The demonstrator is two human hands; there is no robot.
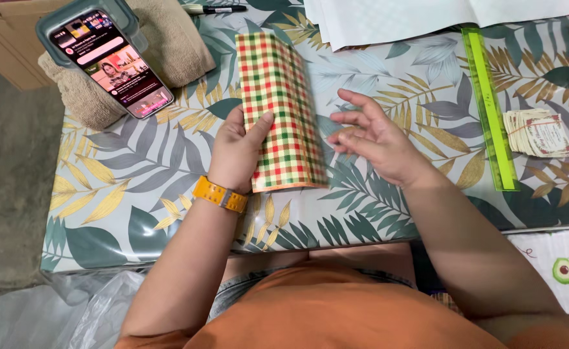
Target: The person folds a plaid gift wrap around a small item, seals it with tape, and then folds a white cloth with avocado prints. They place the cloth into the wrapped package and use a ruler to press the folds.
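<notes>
The left hand (236,152) grips the left edge of a folded sheet of red, green and yellow checked paper (279,103) lying on the leaf-patterned tablecloth (136,187), thumb pressed on top; the right hand (375,139) hovers open just beside the sheet's right edge, fingers loosely spread; a translucent green plastic ruler (490,110) lies further right.

A: Surface noted: a low table under a glossy leaf-print cloth in grey, teal and yellow (136,187), its front edge hanging over.

B: Floor?

A: Bare grey concrete floor (7,194) at the left. Crumpled clear plastic sheeting (58,310) lies at the table's foot.

B: Behind?

A: A flat brown cardboard panel (3,39) at the upper left. Light is even, soft, with faint shadows.
</notes>
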